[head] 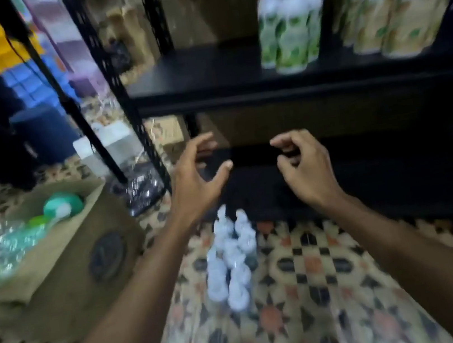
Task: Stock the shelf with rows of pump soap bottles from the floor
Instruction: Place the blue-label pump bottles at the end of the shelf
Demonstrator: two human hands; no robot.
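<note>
Left grip [196, 175] empty, fingers loose | right grip [303, 165] empty, fingers loose | floor bottles [233, 264]: clustered, white pump tops, blurred

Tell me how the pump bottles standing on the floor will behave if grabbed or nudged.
The floor bottles seem tall and narrow, so a sideways nudge would probably tip them. They stand packed together, so one falling may topple its neighbours. They look like plastic, so are likely rigid enough to grip by the body.

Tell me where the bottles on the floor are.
Head view, lower centre: the floor bottles stand on the patterned tiles, right of the cardboard box.
</note>
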